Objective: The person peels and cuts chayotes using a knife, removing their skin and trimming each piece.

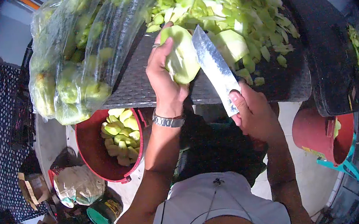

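My left hand (164, 72), with a metal watch at its wrist, is closed around a pale-green peeled fruit (183, 54) held upright over the table edge. My right hand (251, 106) grips a broad-bladed knife (214, 58), its handle mostly hidden in the fingers. The blade points up and away, close beside the fruit's right side; whether they touch I cannot tell. Just behind the blade lies another pale-green piece (231, 45). A large heap of green peelings (230, 8) covers the far right of the dark woven tabletop (135, 68).
A clear plastic bag (67, 67) of green fruit fills the table's left side. Below it stands a red bucket (89, 165) holding peeled pieces (122, 133). Another red bucket (311, 135) stands at right. A stuffed sack (80, 186) and a green-lidded container (99, 216) are lower left.
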### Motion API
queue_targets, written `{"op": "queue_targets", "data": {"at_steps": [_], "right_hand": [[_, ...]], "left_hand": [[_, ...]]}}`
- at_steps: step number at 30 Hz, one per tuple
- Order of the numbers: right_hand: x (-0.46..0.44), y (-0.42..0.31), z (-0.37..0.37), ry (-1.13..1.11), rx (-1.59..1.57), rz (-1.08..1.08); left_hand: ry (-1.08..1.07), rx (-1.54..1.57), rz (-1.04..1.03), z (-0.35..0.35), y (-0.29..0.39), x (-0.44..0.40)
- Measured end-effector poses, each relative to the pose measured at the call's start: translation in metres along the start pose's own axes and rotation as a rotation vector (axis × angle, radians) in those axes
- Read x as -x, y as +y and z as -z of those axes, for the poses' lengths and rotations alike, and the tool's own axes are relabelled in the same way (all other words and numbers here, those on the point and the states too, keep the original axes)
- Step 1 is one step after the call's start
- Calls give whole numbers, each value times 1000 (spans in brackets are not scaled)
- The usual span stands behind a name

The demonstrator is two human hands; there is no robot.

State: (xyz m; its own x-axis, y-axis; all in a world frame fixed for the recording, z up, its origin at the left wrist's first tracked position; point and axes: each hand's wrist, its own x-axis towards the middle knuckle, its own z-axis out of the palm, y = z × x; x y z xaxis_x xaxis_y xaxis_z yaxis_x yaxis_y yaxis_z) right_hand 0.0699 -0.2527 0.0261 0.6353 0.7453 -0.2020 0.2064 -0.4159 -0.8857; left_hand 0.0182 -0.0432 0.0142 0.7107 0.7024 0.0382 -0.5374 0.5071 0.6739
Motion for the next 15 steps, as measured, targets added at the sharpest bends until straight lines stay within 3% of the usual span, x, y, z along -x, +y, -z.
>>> {"op": "queue_targets", "data": {"at_steps": [15], "right_hand": [[6, 1, -12, -70, -117, -53]], "left_hand": [[61, 0, 34, -14, -6, 22]]}}
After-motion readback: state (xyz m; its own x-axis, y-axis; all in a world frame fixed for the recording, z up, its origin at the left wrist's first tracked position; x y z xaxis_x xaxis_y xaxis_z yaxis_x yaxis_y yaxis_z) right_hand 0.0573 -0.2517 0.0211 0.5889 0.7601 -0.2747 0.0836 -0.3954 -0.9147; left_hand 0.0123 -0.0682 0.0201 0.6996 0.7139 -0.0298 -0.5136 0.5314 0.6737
